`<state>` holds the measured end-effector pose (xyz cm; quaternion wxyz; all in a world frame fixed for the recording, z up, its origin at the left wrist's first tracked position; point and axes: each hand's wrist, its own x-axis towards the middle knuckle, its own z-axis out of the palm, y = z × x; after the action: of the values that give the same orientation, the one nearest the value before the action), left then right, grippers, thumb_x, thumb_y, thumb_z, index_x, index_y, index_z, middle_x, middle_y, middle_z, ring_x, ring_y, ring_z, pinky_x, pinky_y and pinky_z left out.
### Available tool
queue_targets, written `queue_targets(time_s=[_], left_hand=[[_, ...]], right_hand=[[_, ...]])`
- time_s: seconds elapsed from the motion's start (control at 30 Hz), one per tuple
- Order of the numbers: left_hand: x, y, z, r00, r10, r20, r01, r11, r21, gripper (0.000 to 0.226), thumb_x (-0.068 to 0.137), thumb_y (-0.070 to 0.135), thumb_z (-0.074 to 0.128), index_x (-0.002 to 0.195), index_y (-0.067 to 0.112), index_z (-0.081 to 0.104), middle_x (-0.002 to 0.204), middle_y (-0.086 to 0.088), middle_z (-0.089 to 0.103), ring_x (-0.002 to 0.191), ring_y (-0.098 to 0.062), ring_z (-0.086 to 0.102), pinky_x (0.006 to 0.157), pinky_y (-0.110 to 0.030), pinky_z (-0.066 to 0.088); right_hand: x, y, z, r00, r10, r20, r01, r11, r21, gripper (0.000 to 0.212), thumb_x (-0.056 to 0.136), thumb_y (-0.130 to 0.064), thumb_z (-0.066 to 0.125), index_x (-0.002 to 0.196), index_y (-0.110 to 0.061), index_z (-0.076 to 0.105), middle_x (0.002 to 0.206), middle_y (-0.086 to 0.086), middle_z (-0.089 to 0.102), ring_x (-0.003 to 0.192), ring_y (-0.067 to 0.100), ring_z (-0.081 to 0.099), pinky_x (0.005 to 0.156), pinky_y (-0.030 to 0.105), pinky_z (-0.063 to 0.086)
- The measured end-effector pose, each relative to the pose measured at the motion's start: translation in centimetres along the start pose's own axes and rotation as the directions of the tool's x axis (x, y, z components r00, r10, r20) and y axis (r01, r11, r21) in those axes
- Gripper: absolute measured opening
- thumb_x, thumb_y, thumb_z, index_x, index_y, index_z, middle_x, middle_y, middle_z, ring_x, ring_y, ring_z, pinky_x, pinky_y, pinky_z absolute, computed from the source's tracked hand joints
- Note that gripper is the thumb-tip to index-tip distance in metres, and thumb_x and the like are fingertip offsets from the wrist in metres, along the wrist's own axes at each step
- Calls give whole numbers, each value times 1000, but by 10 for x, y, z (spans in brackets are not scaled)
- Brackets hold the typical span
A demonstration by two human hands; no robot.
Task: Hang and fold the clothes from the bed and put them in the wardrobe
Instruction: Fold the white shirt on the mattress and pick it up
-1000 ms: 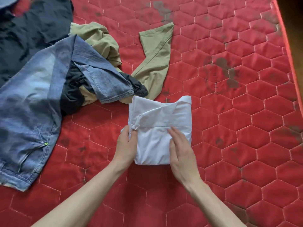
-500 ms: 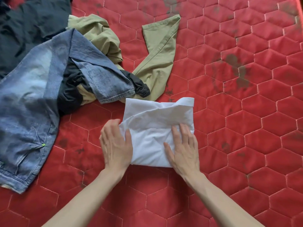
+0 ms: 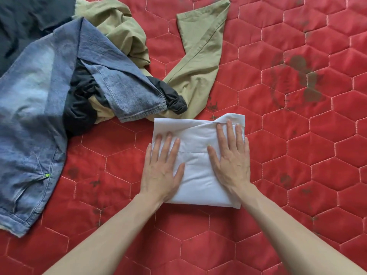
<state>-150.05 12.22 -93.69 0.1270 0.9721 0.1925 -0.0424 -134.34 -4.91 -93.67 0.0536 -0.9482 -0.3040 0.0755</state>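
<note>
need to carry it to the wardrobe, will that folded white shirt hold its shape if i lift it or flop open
The white shirt looks thin and soft, so it will probably sag if lifted from one edge. Its loose top flap could fall open. It seems light; both the left hand and right hand press it flat, so sliding both underneath looks safest.

Two forearms enter from the near edge, both bare from the frame's edge to the wrist; no sleeve, cuff, watch, bracelet or glove shows on either. The left hand (image 3: pixel 161 171) carries no ring on any finger that can be seen, and its nails are short and unpainted. The right hand (image 3: pixel 231 161) is likewise without rings, its nails cut short and plain, the thumbnail showing at its tip. Tendons and knuckles stand out lightly on the backs of both hands. Nothing of the upper arms, shoulders or clothing is in view.
</note>
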Motion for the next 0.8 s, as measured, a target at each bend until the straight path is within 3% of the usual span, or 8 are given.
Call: queue_targets(time_s=[0.2, 0.4, 0.47, 0.53, 0.6, 0.67, 0.73, 0.8], left_hand=[[27, 11, -17, 992, 12, -127, -12, 1000, 1, 74, 103, 50, 41, 164, 11, 27, 172, -17, 16, 161, -34, 10, 127, -58, 16], [43, -1, 2, 999, -31, 18, 31, 998, -46, 75, 105, 55, 34, 167, 18, 15, 175, -6, 4, 162, -25, 0, 129, -52, 10], [37, 1, -8, 999, -24, -23, 22, 997, -67, 73, 105, 54, 36, 166, 16, 20, 175, -7, 10, 162, -26, 5, 128, -53, 14], [25, 9, -21, 988, -132, -83, 122, 986, -114, 72, 104, 50, 46, 163, 14, 26, 169, -10, 23, 157, -29, 20, 125, -51, 22], [11, 18, -37, 906, -417, -71, 392, 891, -228, 73, 99, 50, 56, 157, 12, 32, 155, -13, 37, 142, -33, 35, 114, -51, 33], [0, 27, -48, 743, -660, 111, 652, 675, -345, 76, 95, 55, 60, 150, 9, 35, 142, -15, 40, 131, -38, 42, 104, -53, 39], [-4, 34, -55, 618, -730, 291, 774, 503, -383, 75, 93, 58, 62, 142, 7, 37, 138, -15, 43, 128, -43, 47, 100, -52, 41], [-4, 33, -59, 575, -720, 389, 810, 433, -396, 75, 91, 63, 62, 135, 7, 38, 136, -14, 51, 125, -42, 54, 95, -48, 44]], right_hand=[[6, -19, -12, 994, -50, -96, 59, 994, 88, 69, 104, -56, 36, 165, -26, 26, 175, 1, 10, 162, 25, 3, 128, 55, 8], [16, -26, 4, 996, -89, -16, 88, 996, -24, 73, 103, -63, 35, 166, -29, 21, 175, -2, 9, 162, 25, 1, 126, 62, 6], [14, -23, -1, 995, -102, -15, 103, 994, 30, 71, 104, -61, 34, 166, -29, 19, 175, -2, 6, 162, 24, -2, 127, 60, 4], [4, -19, -9, 998, -35, -54, 42, 989, 139, 69, 106, -55, 36, 166, -29, 16, 175, -2, 5, 162, 23, 0, 129, 53, 6], [-11, -17, -20, 980, 175, -93, -139, 941, 308, 69, 105, -50, 44, 166, -28, 18, 173, 0, 15, 160, 23, 13, 127, 45, 14], [-27, -14, -33, 895, 445, -34, -365, 773, 519, 71, 101, -48, 57, 162, -27, 26, 163, 1, 34, 149, 24, 33, 121, 42, 28], [-38, -9, -42, 776, 619, 122, -539, 550, 638, 75, 93, -56, 65, 156, -29, 35, 142, -3, 52, 129, 25, 50, 111, 45, 41], [-44, -2, -49, 736, 626, 256, -612, 455, 647, 73, 87, -66, 68, 148, -33, 43, 122, -10, 63, 114, 22, 61, 102, 48, 48]])
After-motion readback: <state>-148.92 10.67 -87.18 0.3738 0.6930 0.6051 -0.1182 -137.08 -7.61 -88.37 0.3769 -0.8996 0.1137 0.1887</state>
